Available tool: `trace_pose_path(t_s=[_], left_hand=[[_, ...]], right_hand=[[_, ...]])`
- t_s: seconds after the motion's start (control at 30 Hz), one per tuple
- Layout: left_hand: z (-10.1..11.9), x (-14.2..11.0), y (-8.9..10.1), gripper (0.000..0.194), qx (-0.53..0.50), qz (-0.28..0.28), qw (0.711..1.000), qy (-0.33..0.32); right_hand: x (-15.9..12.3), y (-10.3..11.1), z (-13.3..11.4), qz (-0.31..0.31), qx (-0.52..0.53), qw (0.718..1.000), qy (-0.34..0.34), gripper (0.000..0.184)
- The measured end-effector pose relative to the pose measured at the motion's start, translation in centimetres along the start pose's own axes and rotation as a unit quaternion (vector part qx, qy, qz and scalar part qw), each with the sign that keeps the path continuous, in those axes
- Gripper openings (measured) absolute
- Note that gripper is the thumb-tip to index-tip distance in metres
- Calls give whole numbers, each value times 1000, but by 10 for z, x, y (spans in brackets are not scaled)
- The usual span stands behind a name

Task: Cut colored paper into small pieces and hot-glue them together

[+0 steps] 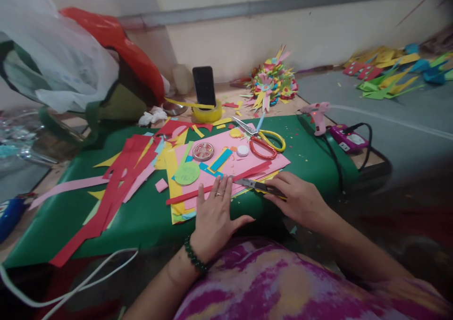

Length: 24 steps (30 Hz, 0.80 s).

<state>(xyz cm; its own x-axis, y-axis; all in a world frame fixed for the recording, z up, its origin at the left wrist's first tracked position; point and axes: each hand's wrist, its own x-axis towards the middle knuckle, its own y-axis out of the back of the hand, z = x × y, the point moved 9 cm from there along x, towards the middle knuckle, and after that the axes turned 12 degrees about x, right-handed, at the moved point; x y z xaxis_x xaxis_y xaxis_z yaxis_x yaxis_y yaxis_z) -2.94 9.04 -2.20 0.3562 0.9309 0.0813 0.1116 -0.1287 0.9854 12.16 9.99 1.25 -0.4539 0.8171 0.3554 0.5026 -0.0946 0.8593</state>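
Observation:
My left hand point(215, 214) lies flat with fingers spread, its fingertips on a narrow red paper strip point(187, 195). The strip slants across a stack of coloured paper sheets point(274, 162) with pink on top. In my right hand point(297, 197) is a utility knife point(264, 187), its blade pointing left along the strip, close to my left fingertips. Beyond the hands, on the stack, lie scissors point(260, 140) with one red and one yellow handle, a green paper disc point(187, 172), blue paper pieces point(221, 160), a round tin point(203, 151) and a small white cap point(242, 150).
Red paper strips point(116, 183) spread over the green mat point(148, 235) at left. Behind stand a phone point(204, 86), yellow tape point(208, 114) and a paper flower ball point(272, 84). A pink glue gun point(318, 117) and a purple power socket point(348, 138) with cables are at right.

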Motion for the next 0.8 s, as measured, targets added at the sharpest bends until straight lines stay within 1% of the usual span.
trace_pose_path(t_s=[0.1, 0.17, 0.27, 0.4, 0.53, 0.63, 0.8], left_hand=[[10, 10, 0, 89, -3, 2, 1000, 6], [10, 11, 1, 87, 5, 7, 1000, 2], [0, 5, 3, 86, 28, 16, 999, 7], [-16, -6, 1, 84, 44, 10, 999, 16], [-17, -8, -6, 89, 42, 4, 999, 12], [-15, -8, -8, 92, 41, 12, 999, 10], [-15, -9, -7, 93, 43, 28, 999, 9]], right_hand=[[-2, 1, 7, 5, -16, 1000, -15, 5], [-3, 2, 7, 13, -19, 1000, -15, 5], [-4, 3, 7, 21, -18, 1000, -10, 7], [-1, 1, 6, 10, -14, 1000, 0, 7], [0, -2, 4, -6, -14, 1000, 15, 5], [-1, -2, 2, -16, -17, 999, 27, 5], [0, -3, -4, -15, -12, 999, 35, 9]])
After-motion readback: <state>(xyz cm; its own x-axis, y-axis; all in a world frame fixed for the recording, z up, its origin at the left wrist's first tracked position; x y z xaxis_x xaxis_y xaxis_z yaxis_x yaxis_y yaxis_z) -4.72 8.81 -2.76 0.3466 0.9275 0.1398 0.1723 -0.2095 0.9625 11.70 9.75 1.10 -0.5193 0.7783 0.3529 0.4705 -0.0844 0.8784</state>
